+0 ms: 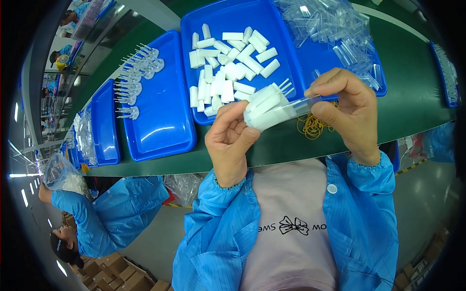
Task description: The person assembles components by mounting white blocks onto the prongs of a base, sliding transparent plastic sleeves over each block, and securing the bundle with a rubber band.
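Observation:
My left hand is closed around a white piece made of a base, white blocks and thin prongs that stick out toward the upper right. Fingers and thumb grip it at its rounded base end. Between the thumb and fingertips of my right hand is a clear plastic tube. The tube's far end meets the white piece, over or against one of its blocks; which of the two I cannot tell. Both hands are above the near part of the green table. Loose yellow rubber bands lie below the tube.
A blue tray with scattered white blocks sits ahead. Left of it, another blue tray bears white pronged bases. Clear tubes are heaped in the tray at right. A person in blue works at the left.

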`<state>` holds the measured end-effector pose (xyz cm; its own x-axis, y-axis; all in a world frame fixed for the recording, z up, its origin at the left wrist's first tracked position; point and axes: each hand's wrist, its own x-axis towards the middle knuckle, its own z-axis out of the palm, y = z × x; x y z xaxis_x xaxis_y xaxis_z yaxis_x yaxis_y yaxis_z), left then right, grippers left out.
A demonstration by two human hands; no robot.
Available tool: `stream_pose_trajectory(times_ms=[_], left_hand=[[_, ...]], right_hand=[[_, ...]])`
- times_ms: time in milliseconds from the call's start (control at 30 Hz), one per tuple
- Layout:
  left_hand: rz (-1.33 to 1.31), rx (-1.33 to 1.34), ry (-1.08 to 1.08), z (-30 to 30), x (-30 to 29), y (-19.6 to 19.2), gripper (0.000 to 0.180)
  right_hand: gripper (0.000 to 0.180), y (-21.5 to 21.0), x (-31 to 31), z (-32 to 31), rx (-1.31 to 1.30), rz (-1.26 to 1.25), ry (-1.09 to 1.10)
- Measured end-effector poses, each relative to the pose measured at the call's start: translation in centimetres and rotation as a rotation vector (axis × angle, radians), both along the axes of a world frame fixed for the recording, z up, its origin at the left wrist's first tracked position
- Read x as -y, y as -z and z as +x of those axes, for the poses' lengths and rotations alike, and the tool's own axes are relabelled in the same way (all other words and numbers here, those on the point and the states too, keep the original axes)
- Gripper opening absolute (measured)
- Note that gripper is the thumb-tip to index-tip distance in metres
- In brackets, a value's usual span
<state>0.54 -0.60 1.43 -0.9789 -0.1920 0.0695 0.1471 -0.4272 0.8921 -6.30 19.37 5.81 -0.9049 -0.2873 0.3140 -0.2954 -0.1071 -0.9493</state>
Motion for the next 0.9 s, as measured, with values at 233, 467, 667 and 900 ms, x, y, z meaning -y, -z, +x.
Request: stream_pose_trajectory(times_ms=[233,467,667,900], left_hand=[[-0.163,-0.070,-0.025,0.2,0.3,-0.6,0.055],[-0.120,-0.036,-0.031,0.4,-0.4,-1.7,0.065],[-0.136,-0.023,-0.018,0.5,-0.4,-1.7,0.068],[-0.174,-0.037,0.000,0.5,-0.5,-1.7,0.066]], right_hand=[[0.018,-1.9,-0.8,-0.5,-0.350,0.324,0.050],[0.018,-1.0,0.3,0.0,-0.270,0.195,0.006],[0.018,-1.1,0.6,0.1,-0.289,0.219,-0.021],[0.017,-0.7,0.7,0.1,-0.197,0.171,-0.039]])
